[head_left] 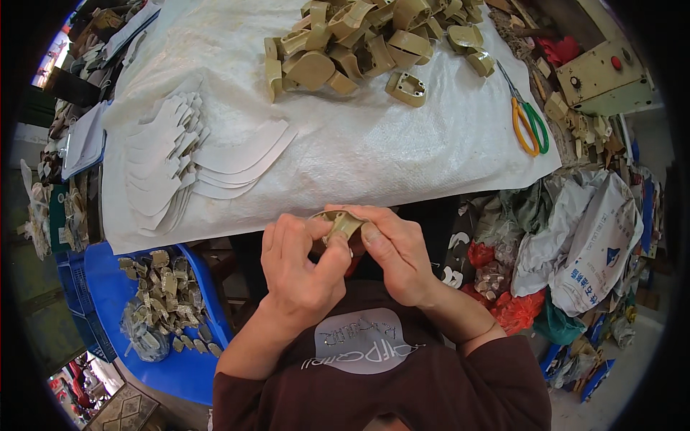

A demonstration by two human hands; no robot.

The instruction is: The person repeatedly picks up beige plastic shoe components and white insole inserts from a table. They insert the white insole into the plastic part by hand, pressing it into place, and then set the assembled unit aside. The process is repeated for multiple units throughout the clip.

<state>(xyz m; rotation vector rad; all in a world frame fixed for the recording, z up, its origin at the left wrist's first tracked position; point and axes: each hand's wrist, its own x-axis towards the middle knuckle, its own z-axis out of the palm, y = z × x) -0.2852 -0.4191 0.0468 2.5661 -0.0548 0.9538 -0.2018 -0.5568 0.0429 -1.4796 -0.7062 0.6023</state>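
Close to my chest, just off the table's front edge, both hands hold a tan moulded piece (343, 224) that looks like a shoe heel, its hollow side partly showing. My left hand (302, 264) has its thumb and fingers pressed against the heel's near side and inside. Around the right end of it, my right hand (394, 248) is closed, thumb in front and fingers behind. Part of the heel is hidden by my fingers. Ahead on the table lies a fanned stack of white curved cut pieces (162, 161). At the far side is a heap of similar tan heels (345, 50).
White woven sheeting (359, 154) covers the table. Scissors (528, 122) with orange and green handles lie at its right edge. A blue stool (180, 377) at lower left carries small tan pieces (165, 291). Plastic bags (596, 241) crowd the right; a control box (604, 75) stands beyond.
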